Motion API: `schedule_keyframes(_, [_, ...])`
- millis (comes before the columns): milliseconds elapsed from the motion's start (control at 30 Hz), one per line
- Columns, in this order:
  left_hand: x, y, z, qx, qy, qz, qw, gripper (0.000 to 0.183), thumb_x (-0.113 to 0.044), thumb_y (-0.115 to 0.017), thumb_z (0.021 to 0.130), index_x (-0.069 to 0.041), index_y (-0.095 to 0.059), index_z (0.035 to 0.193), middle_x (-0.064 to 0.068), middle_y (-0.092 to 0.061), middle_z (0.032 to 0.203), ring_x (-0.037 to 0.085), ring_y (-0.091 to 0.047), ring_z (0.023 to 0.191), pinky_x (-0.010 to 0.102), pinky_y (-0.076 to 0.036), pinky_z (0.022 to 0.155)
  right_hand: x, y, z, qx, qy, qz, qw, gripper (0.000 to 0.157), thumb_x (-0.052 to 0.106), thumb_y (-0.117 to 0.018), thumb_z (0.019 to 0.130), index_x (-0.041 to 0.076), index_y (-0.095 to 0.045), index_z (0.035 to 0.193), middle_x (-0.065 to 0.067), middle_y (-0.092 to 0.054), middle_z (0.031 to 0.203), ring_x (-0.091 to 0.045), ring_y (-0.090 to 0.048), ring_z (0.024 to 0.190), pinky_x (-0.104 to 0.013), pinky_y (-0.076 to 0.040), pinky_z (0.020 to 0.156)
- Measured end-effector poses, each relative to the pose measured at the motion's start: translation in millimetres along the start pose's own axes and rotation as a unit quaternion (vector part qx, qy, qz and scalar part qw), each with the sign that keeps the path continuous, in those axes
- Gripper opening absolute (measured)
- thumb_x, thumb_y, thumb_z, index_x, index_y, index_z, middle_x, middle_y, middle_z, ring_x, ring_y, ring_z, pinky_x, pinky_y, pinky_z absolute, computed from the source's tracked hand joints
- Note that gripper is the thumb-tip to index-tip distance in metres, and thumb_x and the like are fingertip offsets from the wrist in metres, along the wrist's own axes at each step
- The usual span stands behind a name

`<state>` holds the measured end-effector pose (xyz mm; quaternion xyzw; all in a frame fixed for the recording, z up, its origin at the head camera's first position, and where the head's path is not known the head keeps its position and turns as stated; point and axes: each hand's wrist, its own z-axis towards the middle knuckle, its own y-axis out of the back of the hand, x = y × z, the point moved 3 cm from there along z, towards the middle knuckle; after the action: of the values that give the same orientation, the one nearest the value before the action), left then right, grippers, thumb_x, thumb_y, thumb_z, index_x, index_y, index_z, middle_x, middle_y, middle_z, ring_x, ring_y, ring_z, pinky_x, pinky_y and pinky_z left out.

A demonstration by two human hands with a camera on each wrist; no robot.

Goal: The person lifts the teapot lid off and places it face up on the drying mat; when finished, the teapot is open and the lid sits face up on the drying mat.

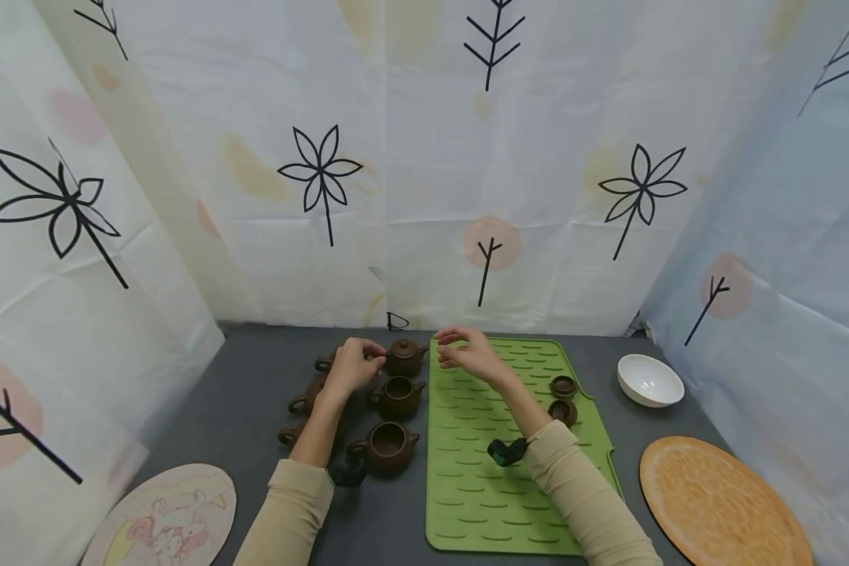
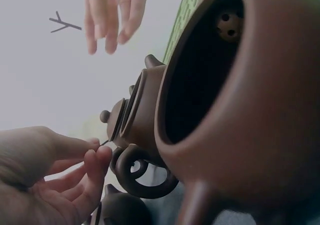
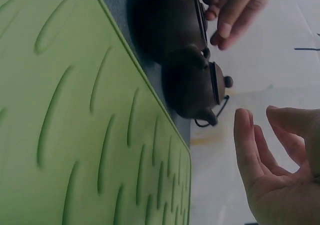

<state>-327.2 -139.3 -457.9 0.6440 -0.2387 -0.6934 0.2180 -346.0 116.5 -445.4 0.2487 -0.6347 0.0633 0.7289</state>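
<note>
My left hand is beside a small brown lidded teapot at the back of the table. Its thumb and fingertips come close together by the handle, with nothing visible between them; whether they touch the handle is unclear. Above the mat's back left corner is my right hand, thumb and fingers apart and holding nothing. A lidless teapot stands in front of the lidded one, and a larger lidless teapot stands nearest me. The left wrist view shows strainer holes inside the near pot.
More brown teapots stand left, partly behind my left arm. Two brown lids lie on the green mat. A white bowl, an orange-brown round mat and a pale round mat are around the sides. Patterned curtains enclose the table.
</note>
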Motion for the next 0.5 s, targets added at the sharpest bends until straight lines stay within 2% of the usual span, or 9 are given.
schedule_keyframes(133, [0.5,-2.2,7.2,-0.003,0.021,-0.014,0.9997,0.018,-0.007,-0.072,0.104,0.001,-0.079,0.118,0.019,-0.081,0.094,0.035,-0.08,0.081,0.031,-0.059,0.065,0.8,-16.8,13.8,0.006,-0.006,0.005,1.0,0.036,0.003,-0.06,0.11,-0.008,-0.059,0.144,-0.039,-0.055,0.147,-0.057,-0.067,0.122,-0.064,-0.058,0.105])
schedule_keyframes(267, [2.2,-4.3,13.7,-0.015,0.036,-0.027,0.9989,0.017,-0.006,-0.072,0.103,0.002,-0.08,0.117,0.017,-0.081,0.088,0.036,-0.081,0.08,0.031,-0.062,0.064,-0.5,-32.5,26.3,0.0,-0.017,0.02,1.0,0.038,0.004,-0.061,0.11,-0.011,-0.059,0.144,-0.036,-0.057,0.145,-0.053,-0.07,0.119,-0.064,-0.058,0.104])
schedule_keyframes(400, [4.2,-6.7,18.0,-0.024,0.044,-0.031,0.9982,0.017,-0.004,-0.07,0.103,0.003,-0.08,0.116,0.02,-0.082,0.093,0.023,-0.079,0.07,0.031,-0.064,0.064,-4.2,-44.3,36.5,-0.025,-0.037,0.05,0.998,0.037,0.002,-0.063,0.108,-0.012,-0.06,0.142,-0.034,-0.057,0.142,-0.04,-0.076,0.104,-0.064,-0.058,0.105])
schedule_keyframes(500, [4.7,-7.7,19.1,-0.023,0.047,-0.033,0.9981,0.018,-0.001,-0.068,0.104,0.003,-0.08,0.116,0.023,-0.082,0.1,0.014,-0.077,0.066,0.032,-0.066,0.066,-8.9,-50.3,42.9,-0.047,-0.05,0.068,0.995,0.035,0.001,-0.064,0.107,-0.011,-0.062,0.14,-0.032,-0.057,0.139,-0.027,-0.075,0.092,-0.061,-0.06,0.102])
